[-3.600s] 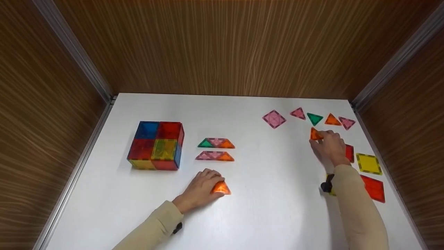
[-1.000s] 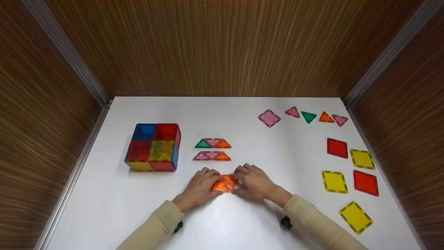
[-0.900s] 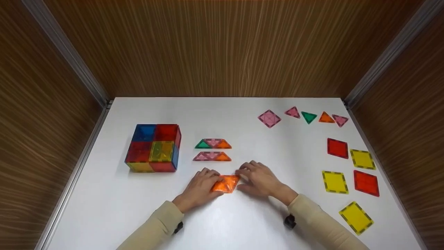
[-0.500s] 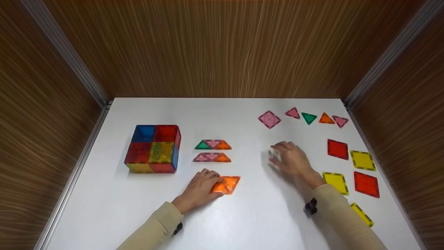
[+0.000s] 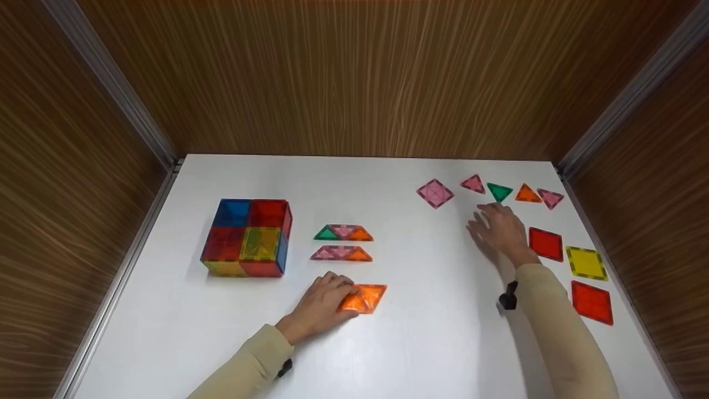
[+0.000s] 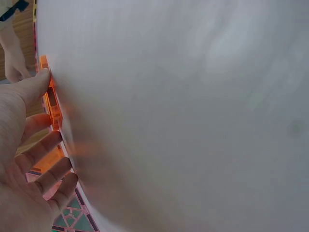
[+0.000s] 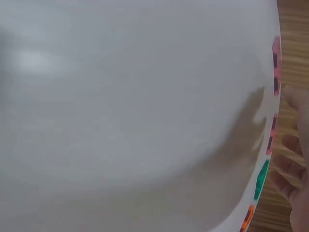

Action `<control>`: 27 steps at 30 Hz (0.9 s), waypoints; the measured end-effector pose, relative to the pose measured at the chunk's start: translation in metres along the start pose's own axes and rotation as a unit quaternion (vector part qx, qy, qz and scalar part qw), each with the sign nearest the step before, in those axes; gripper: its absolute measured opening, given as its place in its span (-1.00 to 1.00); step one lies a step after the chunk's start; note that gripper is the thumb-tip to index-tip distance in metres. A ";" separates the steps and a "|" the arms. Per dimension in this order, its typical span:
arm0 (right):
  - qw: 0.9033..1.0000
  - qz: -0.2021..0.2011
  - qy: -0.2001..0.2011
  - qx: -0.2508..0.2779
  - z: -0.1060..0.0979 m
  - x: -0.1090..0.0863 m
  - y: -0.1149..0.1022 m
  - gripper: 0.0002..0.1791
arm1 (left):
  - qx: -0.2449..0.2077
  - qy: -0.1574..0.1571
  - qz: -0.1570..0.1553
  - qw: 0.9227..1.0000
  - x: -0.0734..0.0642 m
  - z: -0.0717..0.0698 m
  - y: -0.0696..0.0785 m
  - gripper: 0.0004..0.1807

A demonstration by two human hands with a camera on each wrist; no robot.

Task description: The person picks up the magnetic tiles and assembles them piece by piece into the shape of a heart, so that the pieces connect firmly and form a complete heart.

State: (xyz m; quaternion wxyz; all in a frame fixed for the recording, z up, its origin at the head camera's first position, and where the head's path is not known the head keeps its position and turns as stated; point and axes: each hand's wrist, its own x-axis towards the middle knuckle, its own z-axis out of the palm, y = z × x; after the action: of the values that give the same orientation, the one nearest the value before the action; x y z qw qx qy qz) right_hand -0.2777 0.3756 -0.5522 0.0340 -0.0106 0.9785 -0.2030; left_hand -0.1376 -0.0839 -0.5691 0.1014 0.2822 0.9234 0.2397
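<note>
In the head view my left hand (image 5: 322,303) rests low on the white table, its thumb and fingers pinching the left one of two orange triangular magnetic tiles (image 5: 372,297) that lie edge to edge. The left wrist view has the thumb (image 6: 38,86) against the edge of the orange tile (image 6: 52,99). Over at the right, my right hand (image 5: 503,231) hovers with nothing in it, fingers loosely bent, just in front of a green triangular tile (image 5: 499,192). A pink triangle (image 5: 473,183), an orange triangle (image 5: 528,193) and another pink triangle (image 5: 550,198) flank the green one.
Two three-triangle strips, one with green (image 5: 343,233) and one pink-orange (image 5: 342,254), lie beyond my left hand. A block of coloured square tiles (image 5: 246,238) stands left. A pink square (image 5: 435,193) lies at the back; red (image 5: 545,244) and yellow squares (image 5: 586,262) lie right.
My right hand brought an orange triangle from the right to the one under my left hand, let it go, then moved back right and away towards the triangle row. The left hand stayed put.
</note>
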 end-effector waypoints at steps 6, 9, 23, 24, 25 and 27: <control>0.998 0.047 -0.048 0.001 -0.009 0.025 0.008 -0.22 | -0.003 -0.008 -0.009 1.000 0.000 -0.001 0.000 -0.43; 0.996 0.065 -0.060 -0.001 -0.010 0.034 0.006 -0.16 | -0.009 -0.010 -0.012 1.000 0.001 -0.002 0.000 -0.43; 0.991 0.056 -0.097 -0.067 -0.004 0.070 -0.004 -0.14 | -0.003 -0.007 -0.003 1.000 0.000 -0.001 -0.002 -0.44; 0.991 0.054 -0.096 -0.071 -0.003 0.070 -0.003 -0.15 | -0.003 -0.007 -0.001 1.000 0.001 -0.001 -0.002 -0.44; 0.992 0.050 -0.094 -0.074 -0.002 0.071 -0.003 -0.15 | -0.004 -0.008 0.000 1.000 0.001 -0.002 -0.002 -0.44; 0.992 0.040 -0.087 -0.078 0.000 0.072 -0.003 -0.20 | -0.003 -0.009 -0.001 1.000 0.003 -0.002 -0.003 -0.44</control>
State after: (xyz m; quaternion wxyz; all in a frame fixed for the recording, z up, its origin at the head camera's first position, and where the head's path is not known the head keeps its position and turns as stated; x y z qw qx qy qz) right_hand -0.3496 0.3704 -0.5557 0.1264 0.0084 0.9843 -0.1233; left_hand -0.1426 -0.0851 -0.5687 0.1112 0.2831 0.9220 0.2397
